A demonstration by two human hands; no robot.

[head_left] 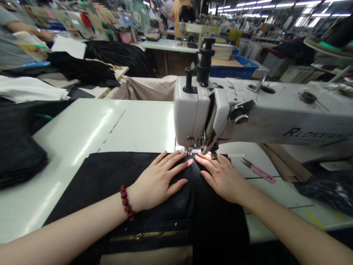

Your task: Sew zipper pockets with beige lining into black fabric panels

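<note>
My left hand point(158, 180) lies flat on a black denim garment point(154, 184), fingers spread, with a dark red bead bracelet point(126, 202) on the wrist. My right hand point(223, 176) presses the same cloth just right of a raised seam, its fingertips close to the presser foot point(193, 151) of a white industrial sewing machine point(209, 114). The garment's front edge runs under the needle area, which is partly hidden by the machine head. A brass zipper point(149, 235) crosses the cloth below my hands. Neither hand grips anything.
Pink-handled thread snips point(259, 171) lie on the white sewing table point(138, 125) right of the machine, near brown paper pieces point(284, 162). A stack of black cloth point(16, 154) sits at the left. A co-worker's arm point(27, 31) works beyond it, and a blue crate point(234, 70) stands behind the machine.
</note>
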